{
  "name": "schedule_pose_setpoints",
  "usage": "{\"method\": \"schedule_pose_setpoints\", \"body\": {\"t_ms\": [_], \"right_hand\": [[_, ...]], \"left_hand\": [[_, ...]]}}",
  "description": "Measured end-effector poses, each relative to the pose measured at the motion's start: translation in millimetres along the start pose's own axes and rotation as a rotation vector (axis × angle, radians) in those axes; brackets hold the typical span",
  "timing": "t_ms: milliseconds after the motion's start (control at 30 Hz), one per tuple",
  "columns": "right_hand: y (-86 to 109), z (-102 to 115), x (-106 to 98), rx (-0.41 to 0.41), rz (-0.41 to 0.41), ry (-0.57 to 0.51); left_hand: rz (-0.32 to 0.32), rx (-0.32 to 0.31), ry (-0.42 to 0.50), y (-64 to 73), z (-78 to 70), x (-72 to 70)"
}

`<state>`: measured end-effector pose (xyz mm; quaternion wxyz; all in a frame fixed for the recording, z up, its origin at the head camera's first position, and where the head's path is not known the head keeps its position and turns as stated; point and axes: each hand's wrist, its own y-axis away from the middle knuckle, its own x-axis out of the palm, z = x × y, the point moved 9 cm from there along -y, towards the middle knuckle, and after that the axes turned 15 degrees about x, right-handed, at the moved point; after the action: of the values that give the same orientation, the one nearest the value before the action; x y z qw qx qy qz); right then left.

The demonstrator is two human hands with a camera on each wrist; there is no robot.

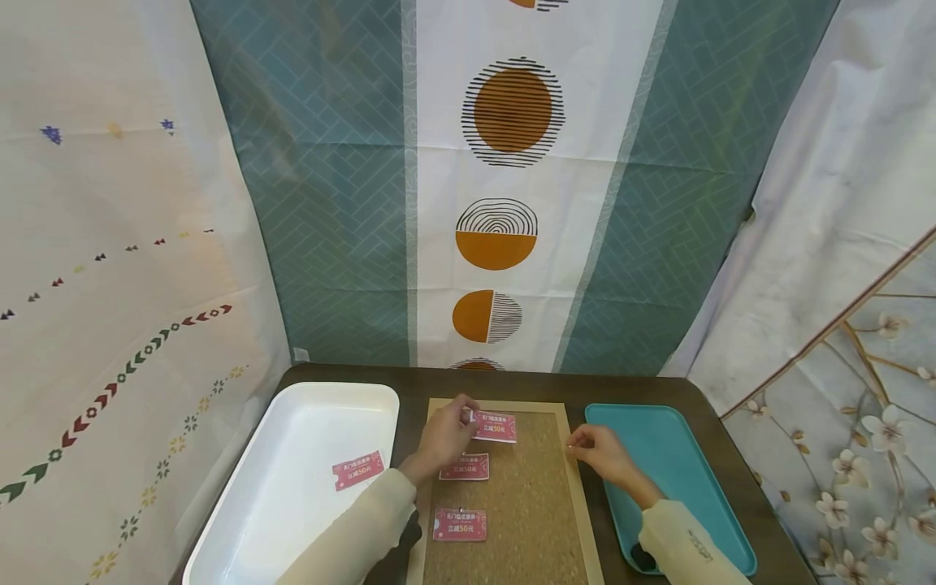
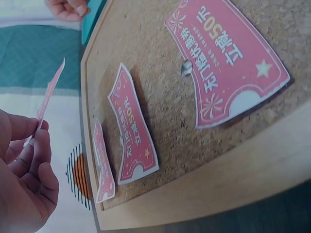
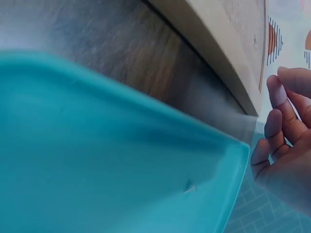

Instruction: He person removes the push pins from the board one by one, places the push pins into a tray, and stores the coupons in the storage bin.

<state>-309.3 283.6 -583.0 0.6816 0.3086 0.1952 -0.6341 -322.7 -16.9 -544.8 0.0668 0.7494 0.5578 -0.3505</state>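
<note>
In the head view my left hand (image 1: 448, 431) pinches a pink coupon (image 1: 495, 426) by its left edge, over the top of the cork board (image 1: 534, 496). Three more coupons are on the board: a near one (image 2: 231, 63), a middle one (image 2: 131, 126) and a far one (image 2: 103, 162). A round silvery tack (image 2: 186, 68) sits at the near coupon's edge. My right hand (image 1: 603, 455) is over the board's right edge, thumb and forefinger pinched together on a tiny pale thumbtack (image 1: 569, 447), mostly hidden by the fingertips.
A white tray (image 1: 256, 496) stands left of the board with one loose coupon (image 1: 358, 470) in it. On the right lies a teal tray (image 1: 680, 471), with a small tack (image 3: 189, 188) on its floor. Patterned cloth (image 1: 344, 203) hangs behind the dark table (image 1: 570, 387).
</note>
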Motion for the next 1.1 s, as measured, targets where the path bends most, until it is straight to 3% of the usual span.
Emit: {"method": "schedule_pose_setpoints", "body": {"t_ms": [500, 833, 1100], "right_hand": [[10.3, -20, -13, -0.010, -0.005, 0.030], [19.6, -35, -24, -0.037, -0.029, 0.029], [22.8, -48, -35, 0.013, -0.052, 0.026]], "left_hand": [[-0.002, -0.011, -0.040, 5.9, 5.5, -18.1], [-0.053, -0.005, -0.087, 1.7, 4.9, -39.9], [-0.070, -0.018, -0.095, -0.1, 8.5, -49.8]]}}
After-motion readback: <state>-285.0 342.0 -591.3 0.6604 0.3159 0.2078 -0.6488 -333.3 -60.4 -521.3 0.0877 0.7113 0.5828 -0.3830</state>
